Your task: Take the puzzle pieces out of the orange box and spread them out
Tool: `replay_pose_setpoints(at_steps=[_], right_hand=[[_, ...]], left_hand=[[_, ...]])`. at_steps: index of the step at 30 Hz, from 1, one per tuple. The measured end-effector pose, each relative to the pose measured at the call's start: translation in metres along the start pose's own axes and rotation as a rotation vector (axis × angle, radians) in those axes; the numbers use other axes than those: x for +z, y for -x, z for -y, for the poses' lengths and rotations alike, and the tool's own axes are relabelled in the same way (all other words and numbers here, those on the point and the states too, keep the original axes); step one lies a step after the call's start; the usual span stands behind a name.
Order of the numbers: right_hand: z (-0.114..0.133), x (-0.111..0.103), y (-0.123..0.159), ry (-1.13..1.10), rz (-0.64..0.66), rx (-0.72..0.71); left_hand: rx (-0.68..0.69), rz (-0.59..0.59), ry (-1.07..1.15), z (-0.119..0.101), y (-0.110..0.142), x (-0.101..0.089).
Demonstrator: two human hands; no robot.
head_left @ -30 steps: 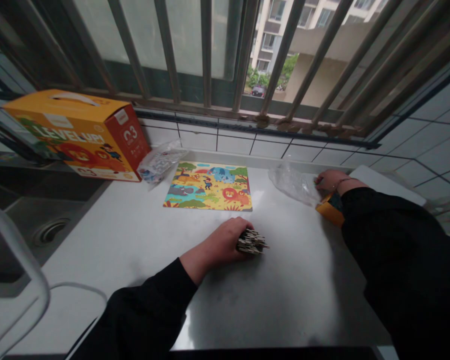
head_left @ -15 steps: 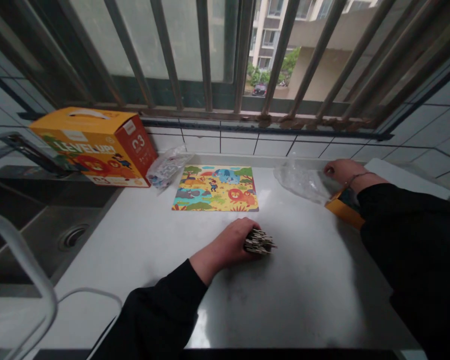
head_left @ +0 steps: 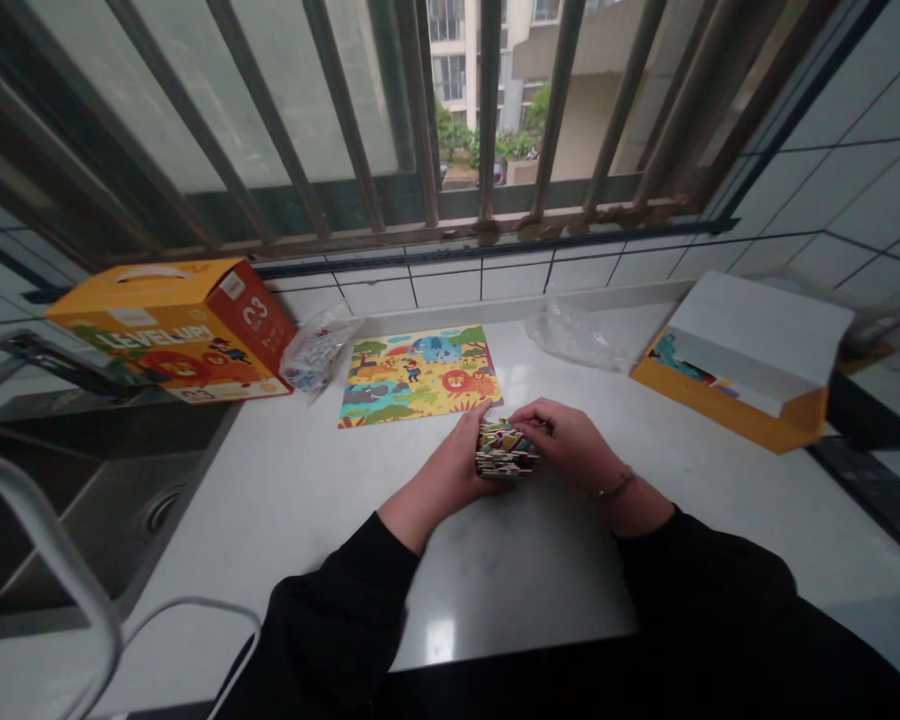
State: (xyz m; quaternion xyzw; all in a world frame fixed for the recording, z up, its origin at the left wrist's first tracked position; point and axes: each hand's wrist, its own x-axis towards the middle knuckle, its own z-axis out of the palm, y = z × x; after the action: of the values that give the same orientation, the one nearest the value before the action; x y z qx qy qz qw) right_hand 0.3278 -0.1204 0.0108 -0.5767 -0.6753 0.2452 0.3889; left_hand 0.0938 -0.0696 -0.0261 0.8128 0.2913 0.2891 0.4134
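Note:
My left hand (head_left: 450, 472) is closed around a thick stack of puzzle pieces (head_left: 501, 450) resting on the white counter (head_left: 330, 500). My right hand (head_left: 566, 440) grips the same stack from the right side, fingers curled over its top. Just beyond the hands lies a colourful animal puzzle sheet (head_left: 420, 375), flat on the counter. Both sleeves are black.
An orange puzzle box (head_left: 172, 315) stands at the back left with a clear bag of pieces (head_left: 319, 345) beside it. A crumpled clear bag (head_left: 570, 335) and an open orange-and-white box (head_left: 742, 360) lie at the right. A sink (head_left: 82, 480) is at the left. Window bars run behind.
My right hand left the clear bag and box at the right and came over to the stack held by my left hand. The view shifted right, showing the open box whole.

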Motion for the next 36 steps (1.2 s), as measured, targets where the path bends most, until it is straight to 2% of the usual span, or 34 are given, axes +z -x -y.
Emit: replay_pose_setpoints(at_steps=[3, 10, 15, 18, 21, 24, 26, 27, 28, 30, 32, 34, 36], right_hand=[[-0.005, 0.008, 0.001, -0.062, 0.046, -0.038], [-0.013, 0.0, 0.001, -0.2, 0.144, -0.013], [-0.012, -0.001, 0.001, -0.233, 0.218, 0.02], [-0.008, -0.003, 0.0, -0.158, 0.127, -0.032], [-0.008, -0.015, 0.001, -0.005, -0.125, -0.058], [-0.02, -0.048, 0.005, 0.172, -0.459, 0.032], [-0.036, -0.085, 0.008, 0.344, -0.642, 0.172], [-0.046, -0.107, 0.009, 0.453, -0.68, 0.262], [-0.057, -0.13, 0.009, 0.573, -0.665, 0.365], [-0.08, -0.174, 0.008, 0.794, -0.549, 0.6], [-0.1, -0.209, 0.004, 0.899, -0.28, 0.841], [-0.115, -0.231, -0.004, 0.888, -0.139, 0.877], [-0.125, -0.24, -0.012, 0.867, -0.067, 0.835]], left_hand=[[0.002, -0.009, -0.103, -0.002, -0.002, -0.002], [-0.032, -0.011, -0.141, -0.014, 0.0, -0.007], [-0.124, -0.009, -0.196, -0.02, 0.002, -0.009], [-0.134, -0.037, -0.23, -0.023, 0.001, -0.011], [-0.145, -0.039, -0.249, -0.024, -0.001, -0.014], [-0.124, 0.005, -0.251, -0.027, -0.003, -0.016], [-0.097, 0.025, -0.245, -0.029, -0.003, -0.017], [-0.086, 0.03, -0.239, -0.029, -0.003, -0.017], [-0.078, 0.034, -0.233, -0.029, -0.003, -0.017], [-0.072, 0.038, -0.231, -0.029, -0.004, -0.017], [-0.071, 0.045, -0.238, -0.028, -0.004, -0.017], [-0.065, 0.047, -0.243, -0.027, -0.005, -0.016], [-0.057, 0.048, -0.243, -0.026, -0.005, -0.017]])
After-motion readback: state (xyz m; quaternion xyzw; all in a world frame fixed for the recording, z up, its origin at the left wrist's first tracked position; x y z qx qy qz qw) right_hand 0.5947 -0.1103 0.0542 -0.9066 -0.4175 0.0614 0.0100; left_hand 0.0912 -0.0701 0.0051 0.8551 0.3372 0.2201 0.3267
